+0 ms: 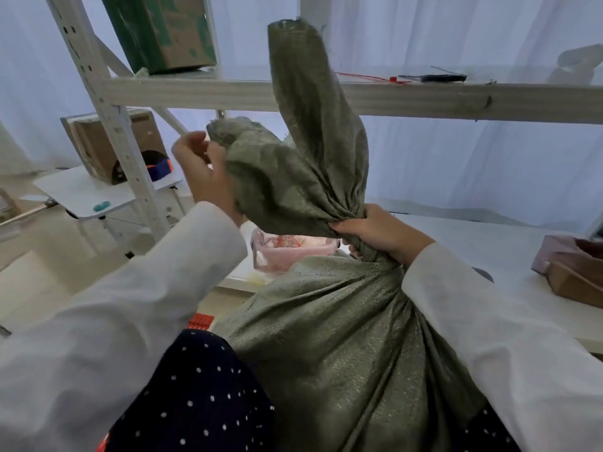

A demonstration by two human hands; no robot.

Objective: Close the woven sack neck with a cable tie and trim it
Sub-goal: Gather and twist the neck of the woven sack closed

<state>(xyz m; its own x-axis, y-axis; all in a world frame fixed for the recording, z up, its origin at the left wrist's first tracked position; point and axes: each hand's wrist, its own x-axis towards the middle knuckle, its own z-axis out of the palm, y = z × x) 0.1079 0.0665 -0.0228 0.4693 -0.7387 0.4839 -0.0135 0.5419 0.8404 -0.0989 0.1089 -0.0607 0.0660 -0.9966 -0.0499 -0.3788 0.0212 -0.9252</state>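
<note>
A full olive-green woven sack (339,337) stands in front of me, its top gathered into a neck. My right hand (381,233) is clenched around that neck. Above the grip the loose sack top (313,119) splits into two flaps, one standing tall and one folded leftward. My left hand (202,171) holds the end of the left flap. On the shelf beam behind lie a red cable tie (365,76) and a black-handled cutter (440,78). A clear tub (284,252) with red ties sits partly hidden behind the sack.
A white metal shelf rack (107,102) stands close behind the sack, with a green carton (163,31) on top. At left a small white table (98,190) carries a brown box. A brown cardboard box (574,272) rests on the white bench at right.
</note>
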